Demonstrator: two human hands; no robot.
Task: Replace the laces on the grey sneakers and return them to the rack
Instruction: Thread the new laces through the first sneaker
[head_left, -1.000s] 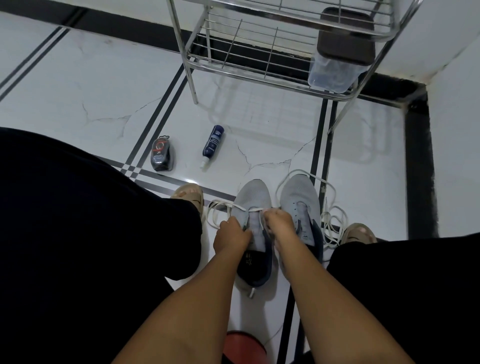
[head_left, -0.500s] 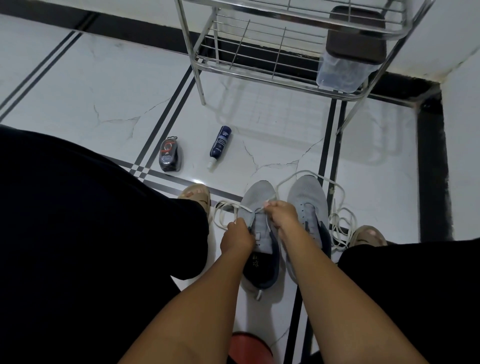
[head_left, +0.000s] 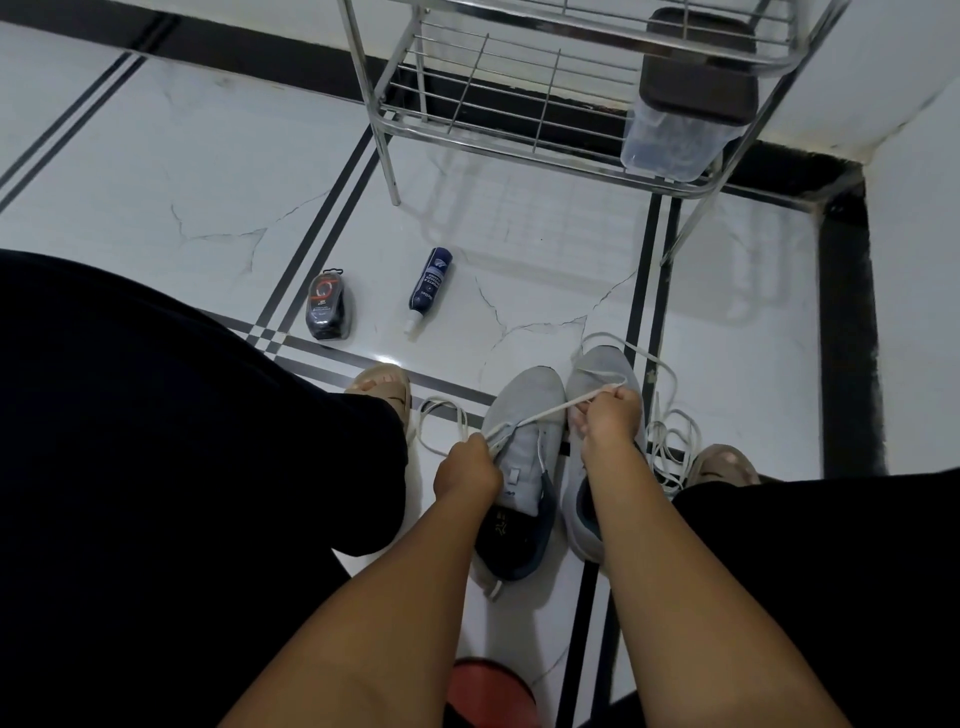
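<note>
Lacing is barely begun: right hand (head_left: 610, 418) and left hand (head_left: 466, 470) each grip the white lace (head_left: 540, 413) on the left grey sneaker (head_left: 524, 410); right sneaker (head_left: 597, 366) and rack (head_left: 519, 130) remain.

The floor (head_left: 197, 171) is white tile with fine dark crack-like veining, crossed by paired black stripes and edged by a wide black border. Two sneakers (head_left: 524, 415) are pale grey outside — the left one dark navy inside, with a light mark on its insole. The laces (head_left: 540, 413) are off-white. The rack (head_left: 467, 98) is shiny silver wire; on it stands a clear box (head_left: 670, 140) with a dark brown lid. A bottle (head_left: 428, 286) is navy blue with white print and a white tip — the small pack (head_left: 328, 306) beside it is dark grey with a red ring. The trousers (head_left: 156, 441) are black, the sandals (head_left: 382, 382) tan.
</note>
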